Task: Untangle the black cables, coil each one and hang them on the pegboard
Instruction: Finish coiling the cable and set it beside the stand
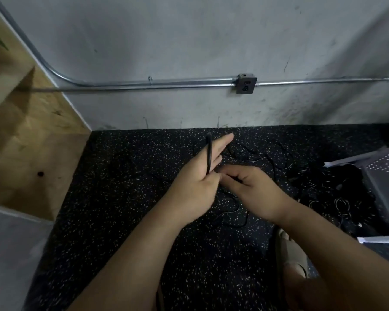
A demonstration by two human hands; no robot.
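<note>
Two bare arms (pixel 133 254) reach over the speckled floor (pixel 121 198). The left hand (pixel 193 189) grips a folded black cable (pixel 209 153), and the right hand (pixel 249 189) curls beside it, but one cannot tell if it pinches. A hard tug could knot the loose end into the cable pile (pixel 323 182) nearby.

Head-worn view, forward and down

Thin black cables (pixel 263 157) sprawl tangled on the speckled floor (pixel 121 198) — one doubled strand (pixel 209 153) held upright.
</note>
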